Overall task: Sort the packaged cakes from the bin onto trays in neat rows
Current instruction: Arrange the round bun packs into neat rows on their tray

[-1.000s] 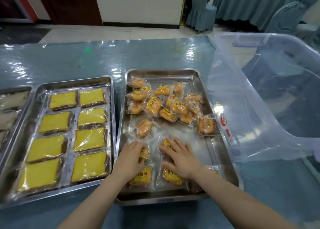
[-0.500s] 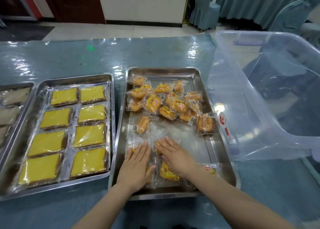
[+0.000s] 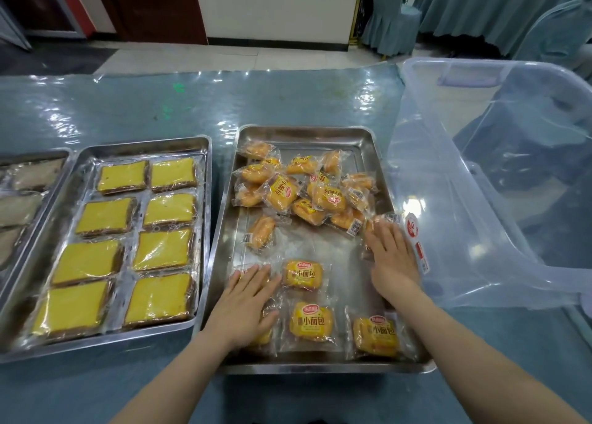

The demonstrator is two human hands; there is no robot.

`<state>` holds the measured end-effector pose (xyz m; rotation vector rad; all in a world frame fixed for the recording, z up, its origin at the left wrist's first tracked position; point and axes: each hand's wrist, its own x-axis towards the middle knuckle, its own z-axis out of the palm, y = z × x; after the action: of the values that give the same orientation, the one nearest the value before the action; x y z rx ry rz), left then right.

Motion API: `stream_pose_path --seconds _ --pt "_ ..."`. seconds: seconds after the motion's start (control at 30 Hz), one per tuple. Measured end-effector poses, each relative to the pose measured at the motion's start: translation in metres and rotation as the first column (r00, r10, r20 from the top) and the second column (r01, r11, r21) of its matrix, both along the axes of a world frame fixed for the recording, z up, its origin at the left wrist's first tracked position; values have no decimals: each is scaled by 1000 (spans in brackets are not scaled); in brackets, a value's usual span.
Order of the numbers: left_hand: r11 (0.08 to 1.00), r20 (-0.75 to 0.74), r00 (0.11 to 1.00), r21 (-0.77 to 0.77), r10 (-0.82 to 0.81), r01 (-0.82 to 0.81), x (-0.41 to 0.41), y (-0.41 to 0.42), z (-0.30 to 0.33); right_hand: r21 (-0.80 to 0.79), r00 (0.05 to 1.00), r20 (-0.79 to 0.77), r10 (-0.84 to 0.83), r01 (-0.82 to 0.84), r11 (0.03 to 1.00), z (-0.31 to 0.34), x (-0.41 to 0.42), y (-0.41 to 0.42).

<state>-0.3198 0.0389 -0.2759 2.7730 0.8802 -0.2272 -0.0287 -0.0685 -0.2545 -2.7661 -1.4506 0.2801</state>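
A: Where are the hands?

B: Both are over the right tray [image 3: 378, 138]. The left hand [image 3: 246, 305] lies flat, palm down, fingers spread, on packets at the tray's near left corner. It presses on them and grips nothing.

A: And the right hand?

B: The right hand [image 3: 392, 257] is flat as well, fingers stretched out, by the tray's right rim. Its fingertips [image 3: 374, 231] lie on a packet [image 3: 386, 217] at the edge of the pile. I cannot tell whether it is pinching the wrapper or only resting on it.

A: How do the cakes lie?

B: A loose pile [image 3: 307, 190] of small orange packets fills the far half of the right tray, heaped over one another. One stray packet [image 3: 261, 231] lies apart, just nearer than the pile. Along the near edge three packets lie flat, label up: one [image 3: 302, 274] just right of the left hand, one [image 3: 312, 321] nearer than it, and one [image 3: 376, 335] in the near right corner.

A: What else is there?

B: The middle tray [image 3: 205, 231] holds eight wrapped yellow slices [image 3: 160, 250] in two neat columns of four. A third tray [image 3: 64, 154] shows at the left edge with pale wrapped pieces. The clear bin [image 3: 480, 199] stands just right of the right tray, against its rim. All sit on a table [image 3: 128, 110] under shiny plastic.
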Motion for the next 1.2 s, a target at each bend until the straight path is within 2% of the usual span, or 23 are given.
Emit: stream_pose_path --seconds 0.13,0.2,0.27,0.37,0.43,0.47,0.5,0.53,0.57,0.6,0.67,0.73,0.8,0.87,0.93,1.03,1.13,1.2 --pt "1000 -34 999 -2 1 -1 1 2 0 58 995 103 6 -12 998 0 1 4" --pt "1000 -41 999 4 0 0 2 1 0 70 994 101 46 -53 996 3 -2 8" --pt "1000 -46 999 11 2 -2 1 0 0 179 998 -51 44 -34 983 4 -9 7" --pt "1000 -27 1000 7 10 -9 0 -1 1 408 936 -353 2 152 900 2 -25 -7" --pt "1000 -20 1000 10 7 -7 0 -2 0 432 839 -544 -18 298 851 -1 -29 -16" --pt "1000 -20 1000 13 5 -5 0 -2 0 396 736 -675 -49 417 818 -1 -29 -19" --pt "1000 -18 1000 16 6 -6 -1 -2 -1 325 595 -800 -77 538 778 -1 -28 -21" --pt "1000 -13 1000 21 9 -9 -1 -2 -1 237 480 -869 -118 614 753 -2 -28 -24" --pt "1000 -9 1000 25 11 -11 -1 -2 -2 175 444 -881 -165 629 758 -1 -28 -27" --pt "1000 -6 1000 26 10 -10 -1 -2 -3 163 513 -830 -217 596 786 0 -30 -31" --pt "1000 -3 1000 26 7 -7 -1 -2 -3 258 737 -618 -274 519 815 -3 -33 -37" --pt "1000 -6 1000 25 7 -7 -1 -1 -3 381 888 -410 -208 374 846 -4 -38 -39" --pt "1000 -8 1000 25 4 -4 -1 -1 -2 371 969 -241 -48 137 919 -6 -44 -36" --pt "1000 -8 1000 22 4 -4 -1 -1 -1 252 985 -147 90 -51 966 -12 -49 -33" --pt "1000 -10 1000 14 7 -6 -1 -2 0 157 977 -168 135 -109 982 -14 -49 -31" --pt "1000 -18 1000 13 8 -8 -1 -2 0 139 955 -278 101 -64 988 -3 -39 -26" --pt "1000 0 1000 4 9 -9 -2 -2 -2 96 976 -216 19 2 995 8 -26 -23" --pt "1000 11 1000 0 11 -11 -2 -1 -3 46 981 -161 -104 113 993 13 -21 -20"
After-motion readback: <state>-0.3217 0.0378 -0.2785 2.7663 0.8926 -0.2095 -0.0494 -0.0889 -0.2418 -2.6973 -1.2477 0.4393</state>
